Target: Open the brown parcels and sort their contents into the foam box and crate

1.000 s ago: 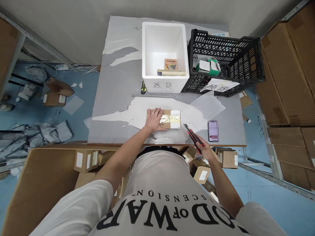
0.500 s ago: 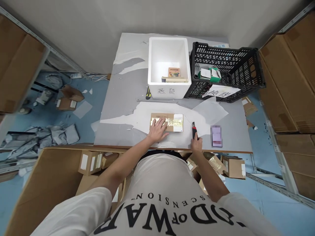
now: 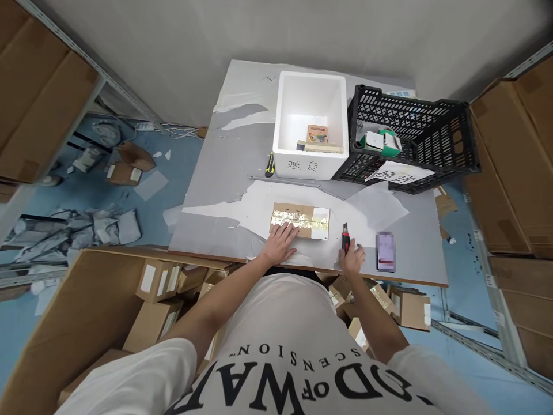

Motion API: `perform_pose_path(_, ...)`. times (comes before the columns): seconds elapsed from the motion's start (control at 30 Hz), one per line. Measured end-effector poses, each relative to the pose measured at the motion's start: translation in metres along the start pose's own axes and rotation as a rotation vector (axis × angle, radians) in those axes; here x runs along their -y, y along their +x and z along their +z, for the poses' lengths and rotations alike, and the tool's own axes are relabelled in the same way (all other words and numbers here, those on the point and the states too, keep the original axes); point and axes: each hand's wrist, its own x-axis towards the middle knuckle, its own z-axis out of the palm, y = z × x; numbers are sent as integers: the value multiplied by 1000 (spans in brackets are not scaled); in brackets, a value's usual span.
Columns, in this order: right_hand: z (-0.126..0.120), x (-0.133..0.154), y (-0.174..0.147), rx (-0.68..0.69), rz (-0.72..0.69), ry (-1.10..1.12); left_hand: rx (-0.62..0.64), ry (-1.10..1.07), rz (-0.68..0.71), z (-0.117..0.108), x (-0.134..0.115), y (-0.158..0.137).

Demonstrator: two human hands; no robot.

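Brown flat parcel [image 3: 301, 220], glossy tape, white label, left hand [image 3: 281, 244] touching

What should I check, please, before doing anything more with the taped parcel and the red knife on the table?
1. Taped parcel lies flat on the table: ok.
2. Left hand steadies the parcel's near edge: ok.
3. Red knife lies on the table under the right hand: ok.
4. Knife blade retracted: cannot tell.
5. Firm grip on the knife: cannot tell; fingers look loose.
6. Phone lies apart from the knife: ok.
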Motion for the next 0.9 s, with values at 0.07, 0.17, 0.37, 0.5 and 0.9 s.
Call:
perform_pose_path(0.07, -22, 15, 17, -108, -72, 59, 9, -3, 13, 1, 1, -1)
perform_pose_path(0.17, -56, 52, 43, -73, -473, 112, 12, -10, 11, 2, 1, -2)
perform_pose_path(0.37, -75, 124, 71, 138, -962, -140, 45, -24, 15, 4, 3, -1)
perform_pose_path(0.5, -68, 137, 74, 156, -1028, -297, 59, -28, 25, 5, 5, -1)
perform_pose_path(0.9, -70, 145, 74, 125, -1010, -374, 81, 1, 41, 11, 9, -2)
